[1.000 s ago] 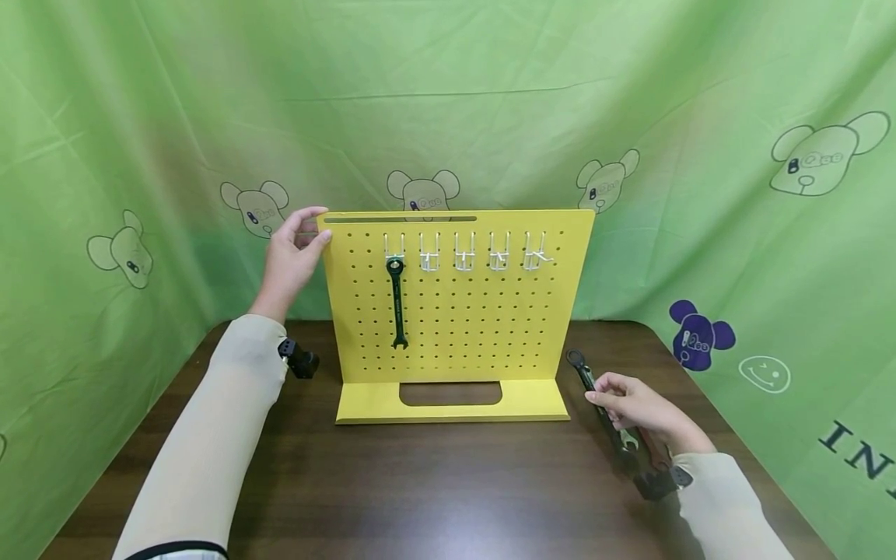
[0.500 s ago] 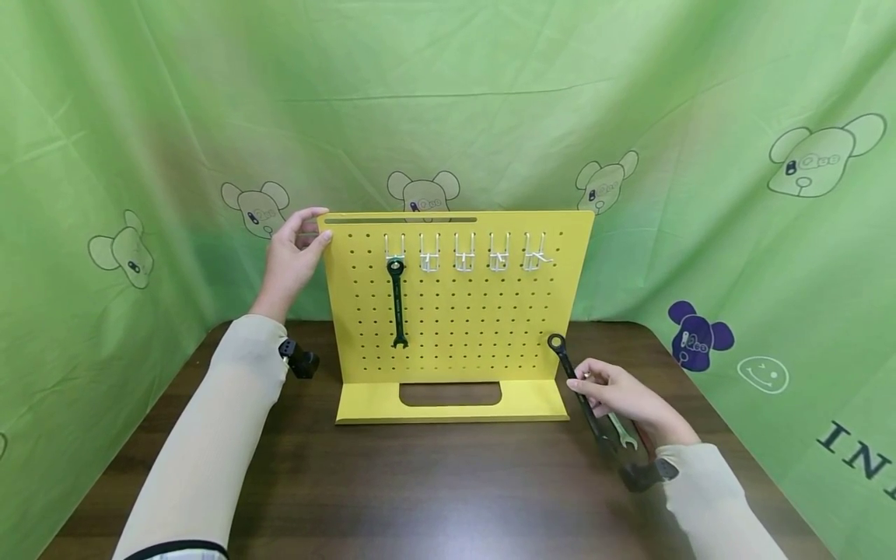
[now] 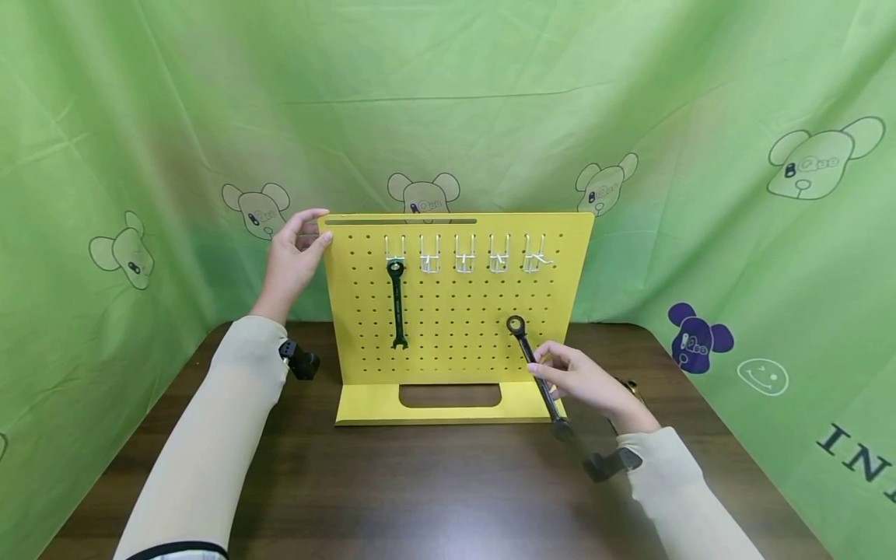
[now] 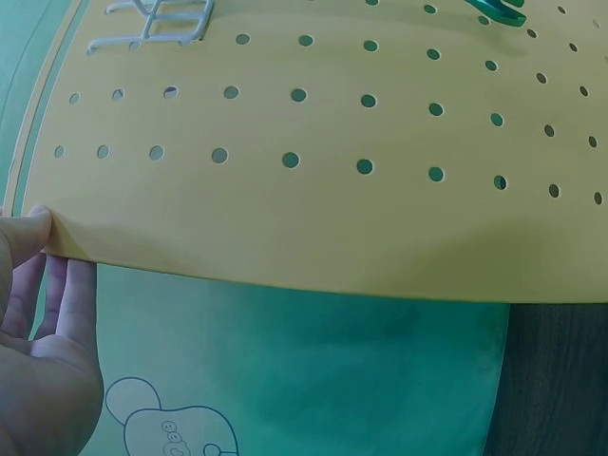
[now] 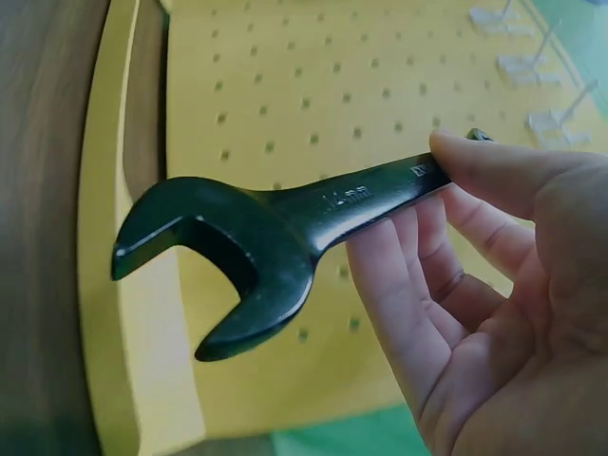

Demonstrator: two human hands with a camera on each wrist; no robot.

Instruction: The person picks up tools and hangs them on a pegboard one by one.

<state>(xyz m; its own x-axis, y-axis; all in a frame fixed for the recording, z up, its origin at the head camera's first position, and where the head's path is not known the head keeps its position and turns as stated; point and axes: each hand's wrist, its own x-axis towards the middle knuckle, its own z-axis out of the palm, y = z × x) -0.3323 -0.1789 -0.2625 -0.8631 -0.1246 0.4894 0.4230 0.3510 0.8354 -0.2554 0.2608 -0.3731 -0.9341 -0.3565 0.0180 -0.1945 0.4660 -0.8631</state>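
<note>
The held wrench [image 3: 527,349] is sitting before the lower right part of the yellow pegboard [image 3: 455,303]; its long axis is slanting, ring end pointing up and left, below the pegboard's four bare hooks [image 3: 498,257], forked end pointing down toward the tabletop [image 3: 420,482]; the right hand [image 3: 577,379], the nearer one, is pinching its shank between thumb and fingers, right of the ring; the left hand [image 3: 290,260] is pinching the pegboard's upper left corner, well apart; a second wrench [image 3: 397,303] is hanging at the pegboard's leftmost hook.
</note>
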